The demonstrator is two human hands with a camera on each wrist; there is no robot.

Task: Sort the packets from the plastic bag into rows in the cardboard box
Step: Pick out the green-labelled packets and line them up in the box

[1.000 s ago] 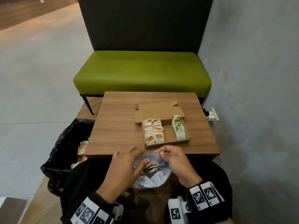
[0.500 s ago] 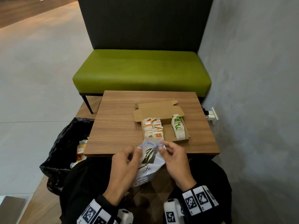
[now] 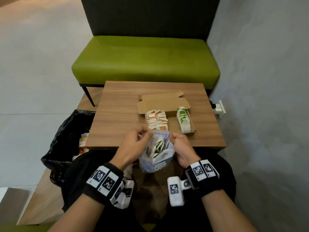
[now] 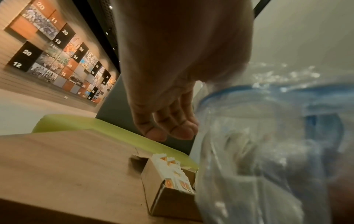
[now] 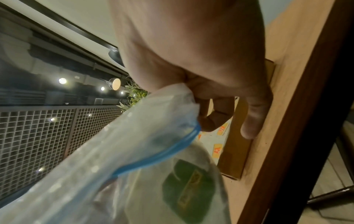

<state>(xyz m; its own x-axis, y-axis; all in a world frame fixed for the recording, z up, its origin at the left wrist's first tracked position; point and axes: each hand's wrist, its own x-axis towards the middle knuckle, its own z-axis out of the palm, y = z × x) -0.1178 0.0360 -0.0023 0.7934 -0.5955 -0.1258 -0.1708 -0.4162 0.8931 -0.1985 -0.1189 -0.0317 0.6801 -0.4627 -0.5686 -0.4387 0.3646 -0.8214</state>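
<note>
A clear plastic bag (image 3: 156, 153) with a blue zip strip hangs between my hands at the table's near edge. My left hand (image 3: 135, 141) pinches its left rim and my right hand (image 3: 179, 143) grips its right rim, holding the mouth apart. Green-and-white packets (image 3: 158, 145) show inside the bag (image 5: 134, 166). Just beyond, the open cardboard box (image 3: 192, 131) lies on the wooden table (image 3: 120, 118). It holds orange-marked packets (image 3: 157, 119) on its left side and a row of green-marked packets (image 3: 183, 119) along its right side. The bag (image 4: 268, 151) fills the right of the left wrist view.
A black rubbish bag (image 3: 66, 141) with wrappers stands on the floor left of the table. A green bench (image 3: 145, 61) sits behind the table, and a grey wall (image 3: 267, 97) with a socket (image 3: 219, 108) runs along the right. A brown paper bag (image 3: 150, 190) lies on my lap.
Both hands have lifted the plastic bag from my lap up to the table's near edge. They now pull its mouth wider, showing the packets inside.
</note>
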